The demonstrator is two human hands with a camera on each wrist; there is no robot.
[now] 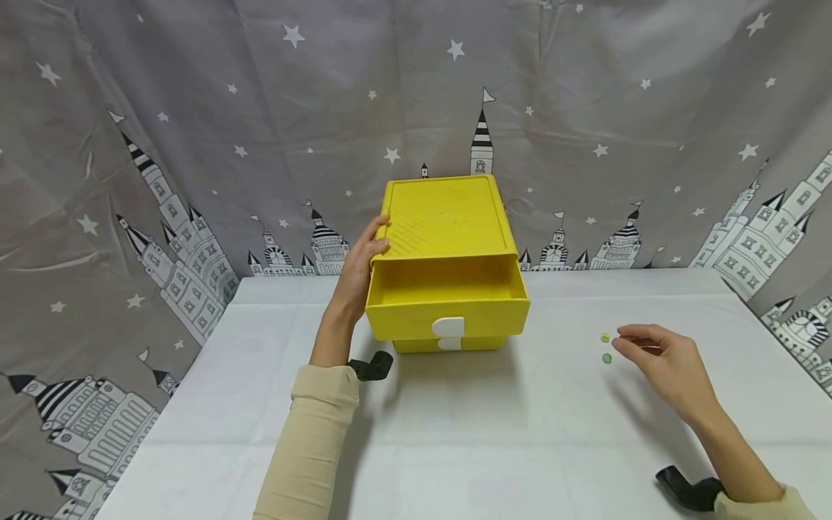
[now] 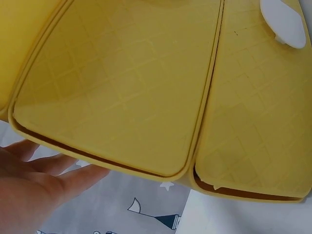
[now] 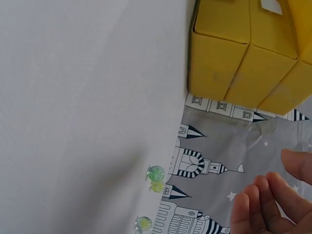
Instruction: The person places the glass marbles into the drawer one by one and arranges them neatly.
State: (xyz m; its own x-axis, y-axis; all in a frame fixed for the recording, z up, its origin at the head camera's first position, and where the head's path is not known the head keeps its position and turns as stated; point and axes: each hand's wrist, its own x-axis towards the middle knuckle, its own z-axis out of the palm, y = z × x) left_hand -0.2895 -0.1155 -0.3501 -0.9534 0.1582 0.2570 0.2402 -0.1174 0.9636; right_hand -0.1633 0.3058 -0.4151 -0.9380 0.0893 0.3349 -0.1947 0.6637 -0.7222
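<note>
A yellow drawer box (image 1: 448,217) with white handles stands near the back of the table. Its upper drawer (image 1: 448,318) is pulled out towards me, above a lower one (image 1: 416,345). Against the box's left side rests my left hand (image 1: 356,271), fingers fairly straight along the edge; the left wrist view shows those fingers (image 2: 83,180) beside the drawer fronts. To the right, my right hand (image 1: 669,365) hovers with thumb and fingers apart, holding nothing visible. By its fingertips lie small shiny round pieces, one yellow-green (image 1: 605,337), one green (image 1: 607,358). Another yellowish piece (image 3: 143,224) appears in the right wrist view.
White cloth (image 1: 487,448) covers the table. Behind it hangs a grey curtain (image 1: 325,108) printed with castles and stars. A black wrist mount (image 1: 372,367) sits at my left wrist, another (image 1: 689,491) at my right.
</note>
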